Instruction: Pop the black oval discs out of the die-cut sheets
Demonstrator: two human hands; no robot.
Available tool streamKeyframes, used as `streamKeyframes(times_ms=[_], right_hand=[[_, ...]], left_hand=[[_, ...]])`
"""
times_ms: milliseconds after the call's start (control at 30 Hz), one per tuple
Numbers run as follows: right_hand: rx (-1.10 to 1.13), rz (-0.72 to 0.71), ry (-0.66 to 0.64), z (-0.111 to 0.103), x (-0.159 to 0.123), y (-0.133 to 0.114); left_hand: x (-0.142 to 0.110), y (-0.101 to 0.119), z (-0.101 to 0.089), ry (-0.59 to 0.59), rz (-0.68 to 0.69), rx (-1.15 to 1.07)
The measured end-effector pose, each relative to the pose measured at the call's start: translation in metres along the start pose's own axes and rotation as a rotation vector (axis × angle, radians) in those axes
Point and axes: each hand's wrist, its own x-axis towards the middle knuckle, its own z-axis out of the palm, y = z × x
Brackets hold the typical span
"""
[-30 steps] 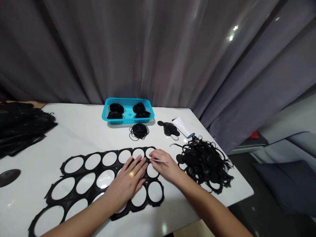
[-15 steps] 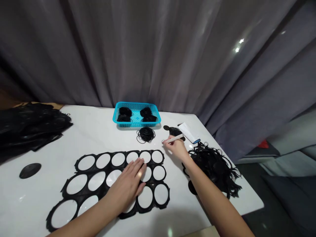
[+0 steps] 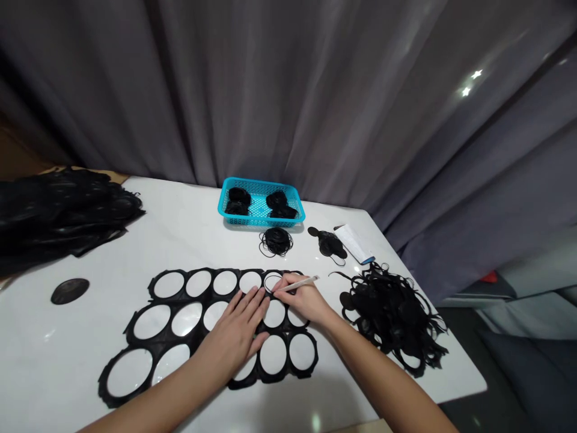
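A black flat sheet (image 3: 166, 341) with rows of round cut-out holes lies on the white table. My left hand (image 3: 238, 331) rests flat on its middle, fingers stretched out and holding nothing. Between the fingers of my right hand (image 3: 304, 300) is a slim white pen-like tool (image 3: 306, 281). Those fingertips are at a top-row hole near the sheet's right end; the tool's working tip is too small to make out. Behind the sheet sits a tangle of thin black rings (image 3: 276, 241).
Black bundles lie in a blue basket (image 3: 261, 221) at the back. A smaller black pile (image 3: 331, 245), a white packet (image 3: 354, 243) and a heap of black scraps (image 3: 396, 316) are right. Stacked black sheets (image 3: 63, 213) and a black disc (image 3: 70, 291) are left.
My right hand has come from beside the small black pile leftward and nearer, onto the sheet, still with the white tool. My left hand stays flat. The view has shifted slightly.
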Motion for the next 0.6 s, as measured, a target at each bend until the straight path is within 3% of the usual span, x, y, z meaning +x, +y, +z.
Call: streamKeyframes(times_ms=[267, 467, 533, 600], right_hand=[[-0.109, -0.099, 0.0, 0.004, -0.002, -0.003], [-0.418, -0.294, -0.058, 0.006, -0.005, 0.006], [-0.482, -0.244, 0.051, -0.011, 0.008, 0.01], [-0.501, -0.149, 0.262, -0.037, 0.024, 0.013]], left_hand=[[-0.001, 0.002, 0.001, -0.016, -0.018, -0.016], [-0.001, 0.001, 0.001, -0.003, -0.013, 0.0], [-0.001, 0.001, 0.001, -0.001, -0.015, -0.008], [-0.001, 0.001, 0.003, 0.001, -0.024, -0.013]])
